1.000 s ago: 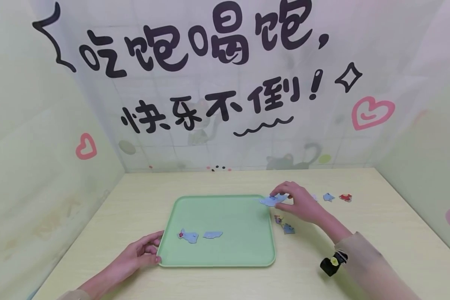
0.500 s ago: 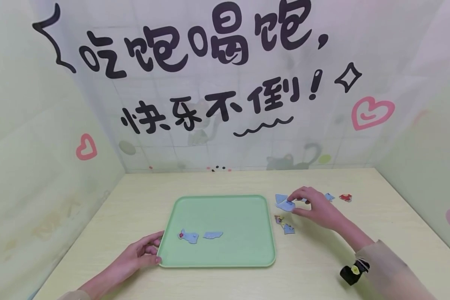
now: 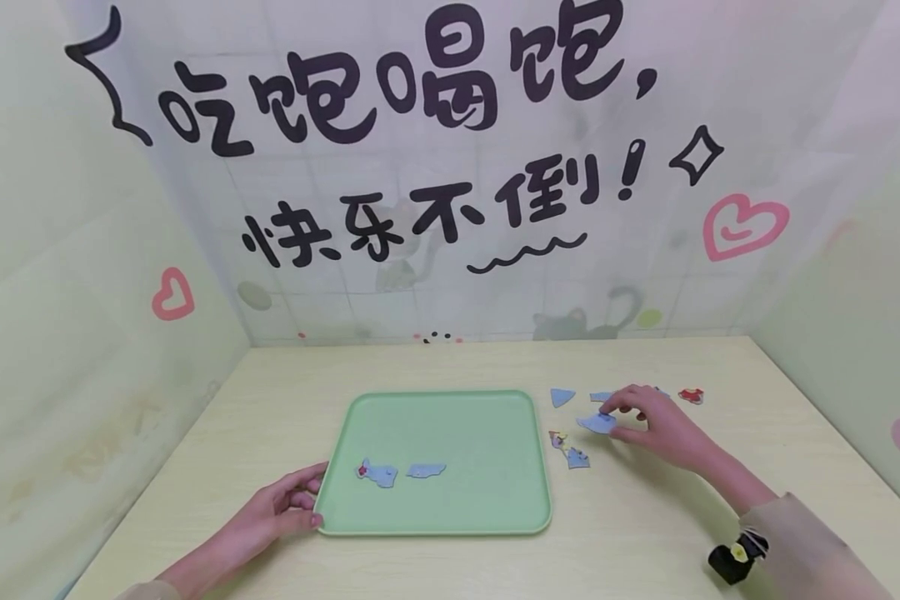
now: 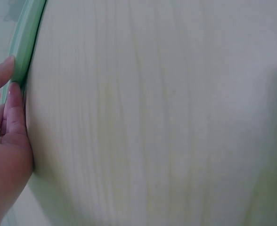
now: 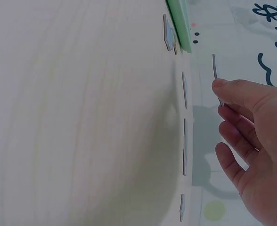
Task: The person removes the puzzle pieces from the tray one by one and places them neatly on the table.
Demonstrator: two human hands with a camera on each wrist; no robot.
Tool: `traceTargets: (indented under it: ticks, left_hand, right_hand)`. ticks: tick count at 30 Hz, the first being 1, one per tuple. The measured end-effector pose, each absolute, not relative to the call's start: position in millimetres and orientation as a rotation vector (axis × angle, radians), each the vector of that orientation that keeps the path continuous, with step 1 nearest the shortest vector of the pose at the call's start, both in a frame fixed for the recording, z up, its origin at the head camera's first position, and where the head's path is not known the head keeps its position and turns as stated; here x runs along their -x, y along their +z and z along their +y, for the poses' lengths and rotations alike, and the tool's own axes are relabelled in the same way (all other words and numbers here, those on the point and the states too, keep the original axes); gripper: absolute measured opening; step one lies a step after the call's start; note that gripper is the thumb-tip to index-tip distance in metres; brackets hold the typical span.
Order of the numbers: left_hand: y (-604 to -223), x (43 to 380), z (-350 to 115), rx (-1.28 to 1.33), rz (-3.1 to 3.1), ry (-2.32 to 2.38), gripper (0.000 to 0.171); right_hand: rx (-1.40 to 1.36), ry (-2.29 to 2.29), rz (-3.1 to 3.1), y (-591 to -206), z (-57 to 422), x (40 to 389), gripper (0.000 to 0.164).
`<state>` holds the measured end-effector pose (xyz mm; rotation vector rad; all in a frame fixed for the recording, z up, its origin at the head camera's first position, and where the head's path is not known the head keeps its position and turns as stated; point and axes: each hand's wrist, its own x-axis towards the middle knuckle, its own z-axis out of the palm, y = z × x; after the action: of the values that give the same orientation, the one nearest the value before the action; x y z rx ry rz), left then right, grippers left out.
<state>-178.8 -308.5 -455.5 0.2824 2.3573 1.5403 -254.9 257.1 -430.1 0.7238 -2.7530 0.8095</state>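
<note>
In the head view, my right hand [image 3: 663, 427] pinches a light-blue puzzle piece [image 3: 594, 423] between thumb and fingers, beyond the tray's right side. The right wrist view shows this thin piece [image 5: 215, 66] edge-on, raised above the table. My left hand [image 3: 270, 508] holds the left rim of the pale green tray [image 3: 465, 518] near its front corner; in the left wrist view its fingertips sit right at the rim [image 4: 28, 42]. Inside the tray lie a blue piece with a red star [image 3: 380, 475] and a narrow blue piece [image 3: 426, 470], slightly apart.
Behind the right hand are a blue triangular piece [image 3: 562, 397], a partly covered blue piece [image 3: 600, 397] and a red piece [image 3: 692, 396]. Multicoloured pieces [image 3: 576, 457] lie close to the tray's right edge. Printed curtain walls [image 3: 450, 292] enclose the wooden table [image 3: 435, 571].
My right hand has moved right, away from the tray's back right corner, with the blue puzzle piece, uncovering the triangular piece. The left hand and tray stay put.
</note>
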Motion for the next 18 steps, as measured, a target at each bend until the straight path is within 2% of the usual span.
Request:
traceTargets:
  ticks: [18]
  left_hand:
    - [-456,179,-309,-0.277,2.359,1.531,0.078]
  right_hand:
    - [-0.751,0.822,-2.856,-439,279,251,0.027]
